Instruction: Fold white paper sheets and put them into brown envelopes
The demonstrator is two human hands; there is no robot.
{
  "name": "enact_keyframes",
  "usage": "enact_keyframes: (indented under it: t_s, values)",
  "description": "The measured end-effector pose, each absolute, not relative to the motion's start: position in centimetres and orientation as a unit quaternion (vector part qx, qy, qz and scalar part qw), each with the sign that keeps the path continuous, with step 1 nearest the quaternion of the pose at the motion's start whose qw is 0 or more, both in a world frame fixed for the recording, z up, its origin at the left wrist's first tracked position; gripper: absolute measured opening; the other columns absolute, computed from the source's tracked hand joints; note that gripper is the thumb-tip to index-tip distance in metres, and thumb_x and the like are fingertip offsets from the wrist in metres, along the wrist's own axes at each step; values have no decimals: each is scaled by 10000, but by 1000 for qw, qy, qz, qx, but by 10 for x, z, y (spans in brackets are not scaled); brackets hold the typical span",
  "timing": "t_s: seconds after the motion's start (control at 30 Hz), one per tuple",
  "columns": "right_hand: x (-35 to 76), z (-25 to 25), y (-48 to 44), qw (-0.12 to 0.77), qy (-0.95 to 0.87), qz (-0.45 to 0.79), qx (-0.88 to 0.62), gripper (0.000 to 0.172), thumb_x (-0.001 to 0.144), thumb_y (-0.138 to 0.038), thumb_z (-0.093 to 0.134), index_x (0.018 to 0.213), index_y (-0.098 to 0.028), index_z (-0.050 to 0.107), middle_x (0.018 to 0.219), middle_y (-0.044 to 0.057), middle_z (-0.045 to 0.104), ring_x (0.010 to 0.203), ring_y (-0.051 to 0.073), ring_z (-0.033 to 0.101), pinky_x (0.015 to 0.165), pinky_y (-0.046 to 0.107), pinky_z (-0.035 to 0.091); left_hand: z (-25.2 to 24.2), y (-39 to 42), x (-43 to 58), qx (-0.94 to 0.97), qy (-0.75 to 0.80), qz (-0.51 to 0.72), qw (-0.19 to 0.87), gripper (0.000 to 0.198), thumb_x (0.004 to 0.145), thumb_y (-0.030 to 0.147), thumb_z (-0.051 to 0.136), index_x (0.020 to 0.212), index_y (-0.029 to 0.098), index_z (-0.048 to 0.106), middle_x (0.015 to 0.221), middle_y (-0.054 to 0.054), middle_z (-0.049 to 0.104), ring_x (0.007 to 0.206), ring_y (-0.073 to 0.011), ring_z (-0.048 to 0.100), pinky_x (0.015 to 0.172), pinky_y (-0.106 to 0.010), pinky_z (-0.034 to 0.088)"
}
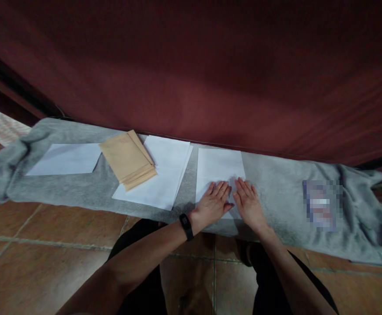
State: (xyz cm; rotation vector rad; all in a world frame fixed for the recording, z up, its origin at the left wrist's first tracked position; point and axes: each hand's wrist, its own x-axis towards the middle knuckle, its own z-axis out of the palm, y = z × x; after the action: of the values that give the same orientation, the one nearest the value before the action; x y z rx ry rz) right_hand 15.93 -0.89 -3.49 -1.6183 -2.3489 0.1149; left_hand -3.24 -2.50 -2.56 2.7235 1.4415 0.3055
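A white sheet of paper [219,164] lies on the grey cloth in front of me. Resting flat on its lower part is my left hand [214,201], fingers stretched out, a black band on the wrist. My right hand [247,199] lies beside it over the sheet's right edge, its fingers also extended and flat. The fingers of the two hands are close together but apart. Left of this sheet is a stack of white paper [164,179], partly covered by a pile of brown envelopes [127,157].
More white paper [68,158] lies at the far left. The grey cloth [272,192] covers a long narrow surface against a dark red upright panel [210,87]. A blurred-out item [320,205] sits at the right. Tiled floor [62,262] shows below.
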Motion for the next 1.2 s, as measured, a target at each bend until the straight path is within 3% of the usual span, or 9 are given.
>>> enact_keyframes:
  t_s: [0.1,0.27,0.53,0.63,0.73,0.9,1.03,1.2]
  values:
    - [146,-38,-16,137,-838,65,-524,570,1106,-374,260,1598,-138,424,1663,132,419,1560,241,349,1281,494,262,-31,-25,-35,876,466,117,40,608,1083,390,345,1603,75,357,1683,-175,356,1599,-264,259,1317,-498,172]
    - [148,-40,-18,131,-820,41,-556,577,1100,-390,325,1607,-126,402,1671,157,396,1566,273,336,1275,507,267,-34,-15,-54,850,505,126,77,606,1046,289,360,1601,44,340,1691,-192,327,1601,-258,248,1304,-460,238]
    - [171,-37,-24,121,-790,31,-600,581,1096,-391,332,1601,-115,409,1656,169,415,1543,298,383,1255,541,306,-25,-1,-86,793,597,106,60,655,1065,421,365,1591,31,372,1670,-228,343,1587,-305,280,1291,-492,262]
    - [170,-29,-17,115,-782,43,-610,550,1092,-374,316,1567,-147,478,1622,153,476,1519,293,425,1253,548,310,-19,-2,-82,778,617,108,51,633,1060,382,388,1587,33,382,1667,-240,343,1586,-331,277,1286,-544,253]
    - [162,-19,0,133,-780,56,-608,535,1084,-349,323,1543,-149,511,1587,152,525,1469,282,491,1221,506,371,-12,-10,-71,808,575,108,62,607,1055,398,429,1605,145,388,1688,-178,340,1598,-352,238,1265,-679,192]
    - [163,-16,20,165,-688,68,-703,445,1029,-285,452,1415,-125,603,1311,179,714,1161,267,708,1006,376,536,-8,-40,-59,881,451,95,106,806,949,684,552,1589,209,427,1675,-175,378,1585,-381,268,1250,-729,170]
    - [179,-20,20,152,-663,124,-723,334,1016,-316,517,1281,-168,658,1056,117,787,908,236,770,815,315,556,-11,-50,-63,885,444,85,106,738,974,619,556,1592,237,422,1671,-139,401,1577,-349,302,1261,-683,218]
    - [185,-16,22,112,-662,198,-714,200,967,-329,584,916,-202,730,851,84,783,833,243,751,689,292,499,-9,-45,-68,889,435,77,123,665,993,522,579,1579,241,439,1645,-120,449,1553,-317,362,1276,-624,245]
